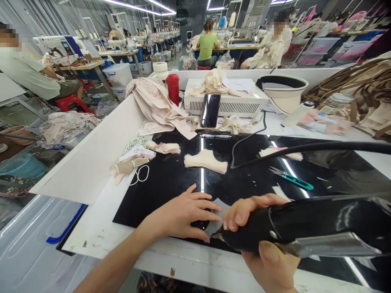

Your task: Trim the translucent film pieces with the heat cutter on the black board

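Observation:
My left hand lies with spread fingers on the glossy black board, beside a small pale sheet piece partly hidden by my hands. In my right hand is a bulky black corded handheld tool, fingers over its top and thumb on the near side. Its narrow metal tip points down-left, close to my left thumb; whether it touches the sheet I cannot tell. Beyond my hands sits a stack of cream fabric pieces. Teal thread snips lie to the right.
A thick black cable arches across the right side. Behind the board stand a phone, a white vented box and a red bottle. Fabric strips heap at the back left. Several people work at sewing machines beyond.

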`<action>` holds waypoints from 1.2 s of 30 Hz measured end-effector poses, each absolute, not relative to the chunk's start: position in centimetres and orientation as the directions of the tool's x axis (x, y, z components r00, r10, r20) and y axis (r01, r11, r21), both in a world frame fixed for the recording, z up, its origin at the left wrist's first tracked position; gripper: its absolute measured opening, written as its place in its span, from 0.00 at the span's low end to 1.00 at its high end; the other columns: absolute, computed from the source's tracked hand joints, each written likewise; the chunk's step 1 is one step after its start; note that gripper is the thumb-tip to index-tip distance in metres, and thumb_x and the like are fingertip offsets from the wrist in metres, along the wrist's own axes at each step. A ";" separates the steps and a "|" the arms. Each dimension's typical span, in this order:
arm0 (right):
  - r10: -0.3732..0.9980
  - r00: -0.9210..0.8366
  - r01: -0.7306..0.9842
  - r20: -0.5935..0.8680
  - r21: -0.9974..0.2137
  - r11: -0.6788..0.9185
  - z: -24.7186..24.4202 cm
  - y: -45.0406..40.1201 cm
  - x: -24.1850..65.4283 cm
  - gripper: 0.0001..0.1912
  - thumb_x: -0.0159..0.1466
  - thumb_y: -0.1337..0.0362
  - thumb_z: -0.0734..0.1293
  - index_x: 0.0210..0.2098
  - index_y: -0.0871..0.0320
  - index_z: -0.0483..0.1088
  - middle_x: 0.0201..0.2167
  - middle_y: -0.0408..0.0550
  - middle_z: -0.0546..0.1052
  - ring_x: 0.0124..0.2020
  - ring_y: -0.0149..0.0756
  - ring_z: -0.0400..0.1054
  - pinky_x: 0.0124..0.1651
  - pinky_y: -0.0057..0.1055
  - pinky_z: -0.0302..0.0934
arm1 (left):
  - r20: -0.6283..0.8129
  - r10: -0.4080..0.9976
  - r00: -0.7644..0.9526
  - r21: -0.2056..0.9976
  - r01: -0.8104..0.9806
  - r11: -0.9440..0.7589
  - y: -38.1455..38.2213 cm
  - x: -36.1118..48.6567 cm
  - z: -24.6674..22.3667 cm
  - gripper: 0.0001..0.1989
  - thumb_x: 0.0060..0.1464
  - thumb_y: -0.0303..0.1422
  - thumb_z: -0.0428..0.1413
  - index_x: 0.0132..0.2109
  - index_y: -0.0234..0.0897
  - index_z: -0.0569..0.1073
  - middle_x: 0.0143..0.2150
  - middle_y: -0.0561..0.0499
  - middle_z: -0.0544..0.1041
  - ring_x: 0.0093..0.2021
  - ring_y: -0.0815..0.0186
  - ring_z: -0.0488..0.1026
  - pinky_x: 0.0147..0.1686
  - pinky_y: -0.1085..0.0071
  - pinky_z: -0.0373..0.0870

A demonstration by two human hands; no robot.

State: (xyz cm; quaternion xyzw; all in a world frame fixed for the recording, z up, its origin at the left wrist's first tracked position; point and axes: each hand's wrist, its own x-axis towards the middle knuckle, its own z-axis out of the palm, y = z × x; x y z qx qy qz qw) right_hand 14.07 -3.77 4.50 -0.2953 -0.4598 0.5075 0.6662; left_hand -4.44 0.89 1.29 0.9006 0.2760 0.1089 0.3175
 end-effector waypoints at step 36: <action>0.832 0.270 -0.296 0.485 -0.780 0.551 3.5 0.0 18.8 0.18 0.64 0.59 0.73 0.52 0.48 0.69 0.32 0.40 0.74 0.29 0.35 0.70 0.33 0.36 0.68 | 0.050 0.574 0.817 0.479 0.485 -0.732 0.3 -2.7 -0.2 0.28 0.67 0.48 0.55 0.68 0.43 0.67 0.66 0.47 0.73 0.68 0.53 0.65 0.72 0.42 0.49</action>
